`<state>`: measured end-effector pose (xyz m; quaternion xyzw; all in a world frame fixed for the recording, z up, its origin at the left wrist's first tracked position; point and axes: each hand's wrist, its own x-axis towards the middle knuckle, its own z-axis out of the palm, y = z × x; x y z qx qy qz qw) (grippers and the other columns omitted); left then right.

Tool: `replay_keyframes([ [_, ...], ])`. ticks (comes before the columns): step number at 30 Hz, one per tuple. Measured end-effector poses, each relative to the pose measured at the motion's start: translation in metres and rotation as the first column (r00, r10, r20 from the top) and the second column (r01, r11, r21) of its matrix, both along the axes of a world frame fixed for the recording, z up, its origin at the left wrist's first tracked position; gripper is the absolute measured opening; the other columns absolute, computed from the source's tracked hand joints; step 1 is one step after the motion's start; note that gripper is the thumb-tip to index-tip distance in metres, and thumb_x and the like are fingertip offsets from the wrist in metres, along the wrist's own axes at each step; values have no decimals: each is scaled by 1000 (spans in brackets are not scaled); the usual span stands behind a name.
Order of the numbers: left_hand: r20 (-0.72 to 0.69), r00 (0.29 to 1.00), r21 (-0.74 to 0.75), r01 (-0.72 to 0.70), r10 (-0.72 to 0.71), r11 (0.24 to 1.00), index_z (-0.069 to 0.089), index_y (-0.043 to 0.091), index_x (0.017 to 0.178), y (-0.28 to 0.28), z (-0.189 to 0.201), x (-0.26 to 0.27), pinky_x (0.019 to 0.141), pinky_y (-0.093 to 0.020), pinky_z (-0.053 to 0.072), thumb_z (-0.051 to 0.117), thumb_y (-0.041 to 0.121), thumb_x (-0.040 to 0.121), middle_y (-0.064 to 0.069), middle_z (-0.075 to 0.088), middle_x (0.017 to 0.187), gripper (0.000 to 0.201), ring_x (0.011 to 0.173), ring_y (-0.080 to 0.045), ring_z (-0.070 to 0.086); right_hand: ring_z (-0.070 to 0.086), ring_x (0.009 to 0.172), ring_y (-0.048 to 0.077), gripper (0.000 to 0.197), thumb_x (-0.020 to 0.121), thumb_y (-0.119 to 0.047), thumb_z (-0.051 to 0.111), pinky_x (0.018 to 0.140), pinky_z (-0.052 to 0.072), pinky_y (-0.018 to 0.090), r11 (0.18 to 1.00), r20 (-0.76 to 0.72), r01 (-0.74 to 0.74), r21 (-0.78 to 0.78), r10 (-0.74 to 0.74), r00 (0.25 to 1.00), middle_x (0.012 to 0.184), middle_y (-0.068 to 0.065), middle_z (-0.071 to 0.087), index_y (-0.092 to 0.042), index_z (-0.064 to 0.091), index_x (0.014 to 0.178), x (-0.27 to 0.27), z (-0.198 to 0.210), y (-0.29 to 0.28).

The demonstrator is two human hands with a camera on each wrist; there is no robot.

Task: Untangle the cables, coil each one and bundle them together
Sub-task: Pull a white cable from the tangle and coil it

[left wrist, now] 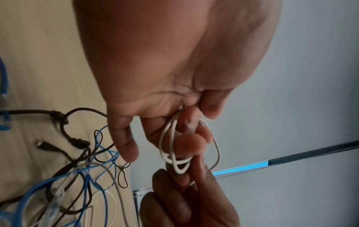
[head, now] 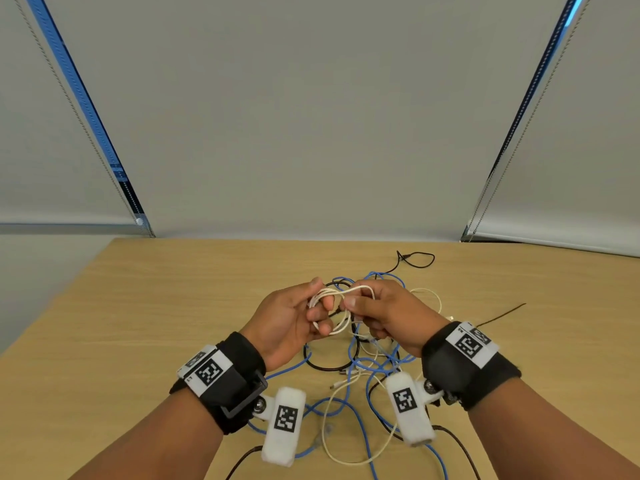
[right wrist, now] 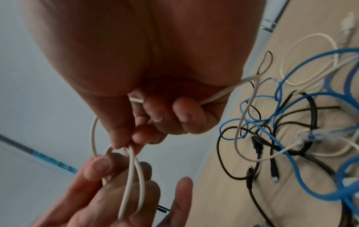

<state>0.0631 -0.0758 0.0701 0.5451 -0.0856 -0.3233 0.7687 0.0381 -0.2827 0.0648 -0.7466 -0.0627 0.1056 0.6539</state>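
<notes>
Both hands are hovering above the tabletop: left hand fingers are curling through the white cable coil, right hand is pinching it at 3 o'clock. Blue cable and black cable are lying tangled underneath at 6 o'clock.

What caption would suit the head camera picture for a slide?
Both hands, left and right, wind a white cable into a coil above tangled blue and black cables on a wooden table.
</notes>
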Motion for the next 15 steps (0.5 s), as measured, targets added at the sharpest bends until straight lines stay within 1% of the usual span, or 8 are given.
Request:
replay_keyframes([
  [3, 5, 999, -56, 42, -42, 998, 65, 8, 83, 0, 1, -1, 66, -30, 51, 58, 28, 95, -1, 43, 61, 24, 61, -22, 55, 32, 49, 8, 12, 87, -28, 68, 47, 26, 23, 994, -63, -25, 102, 31, 998, 67, 0, 47, -22, 65, 77, 1, -1, -6],
  [5, 13, 997, -97, 81, -80, 992, 65, 8, 83, 0, 1, -2, 80, -38, 54, 60, 25, 92, -2, 46, 61, 21, 64, -24, 60, 32, 49, 8, 14, 86, -29, 71, 46, 29, 21, 986, -90, -60, 154, 75, 993, 65, -5, 48, -18, 64, 82, 2, -2, -12],
  [6, 7, 996, -128, 91, -90, 988, 65, 8, 82, 0, 0, -3, 90, -46, 52, 59, 25, 93, -3, 48, 62, 21, 67, -25, 62, 32, 49, 8, 17, 85, -31, 73, 46, 30, 21, 981, -98, -70, 183, 89, 991, 64, -6, 46, -17, 64, 84, 3, -3, -15],
  [8, -15, 996, -207, 87, -93, 974, 63, 9, 82, 2, -1, -3, 108, -59, 40, 59, 24, 94, -5, 51, 63, 21, 75, -29, 68, 30, 50, 8, 23, 82, -35, 77, 46, 30, 21, 968, -98, -67, 242, 93, 991, 64, -6, 43, -17, 64, 88, 2, -8, -22],
  [10, -32, 996, -290, 72, -85, 954, 61, 10, 80, 4, -1, -2, 114, -64, 30, 60, 26, 94, -5, 56, 63, 21, 86, -34, 72, 32, 51, 9, 24, 84, -36, 77, 48, 31, 23, 966, -97, -38, 256, 65, 993, 64, -5, 43, -16, 66, 92, 0, -17, -27],
  [12, -21, 997, -372, 59, -72, 926, 61, 11, 81, 5, 0, 0, 114, -63, 28, 57, 28, 96, -8, 66, 69, 23, 102, -38, 72, 40, 52, 11, 17, 94, -34, 68, 52, 38, 26, 984, -75, -4, 176, 17, 997, 65, 0, 49, -17, 71, 94, -4, -27, -27],
  [14, -5, 1000, -441, 19, -24, 897, 60, 13, 83, 4, 3, 2, 112, -58, 32, 50, 29, 101, -13, 76, 94, 26, 120, -40, 64, 49, 54, 13, 20, 103, -29, 55, 59, 45, 27, 1000, -27, -26, -17, 25, 999, 67, 3, 57, -21, 74, 99, -11, -36, -19],
  [15, 8, 1000, -456, -19, 26, 890, 59, 13, 85, 3, 5, 4, 111, -56, 34, 46, 30, 103, -15, 75, 109, 28, 128, -39, 60, 53, 56, 12, 22, 105, -29, 51, 62, 48, 28, 987, -4, -62, -145, 62, 998, 68, 1, 59, -24, 73, 103, -14, -39, -13],
])
